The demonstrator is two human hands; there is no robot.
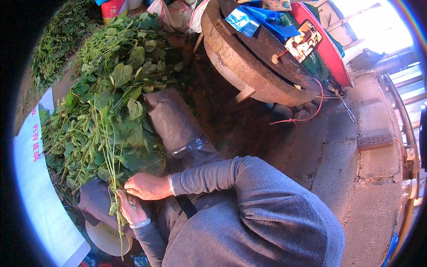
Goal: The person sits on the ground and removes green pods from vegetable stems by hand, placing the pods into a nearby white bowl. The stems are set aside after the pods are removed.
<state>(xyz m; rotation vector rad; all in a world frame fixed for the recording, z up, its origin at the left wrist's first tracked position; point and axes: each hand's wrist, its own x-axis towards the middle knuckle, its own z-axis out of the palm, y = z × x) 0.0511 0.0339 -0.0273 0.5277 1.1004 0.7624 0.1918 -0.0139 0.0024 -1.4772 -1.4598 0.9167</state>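
My left hand (131,208), with a pale bangle at the wrist, is closed around the thin stems of a pulled green bean plant (109,150). A few green pods show against its palm. My right hand (148,187) meets it from the right, fingers bent at the stems; whether they grip anything is hidden. The plant's leafy part points up the view, and its thin end hangs below my left hand. Just beyond lies a large heap of leafy bean plants with plump pods (83,140). Beneath my left hand sits a round pale object (108,237), partly covered by dark cloth.
A large round rusty metal pan-like vessel (230,63) stands at the top, bearing blue plastic (277,20) and a phone (303,40). A pink cord (313,115) hangs beside it. A power strip (375,142) lies at the block wall. A white sheet (43,187) edges the heap.
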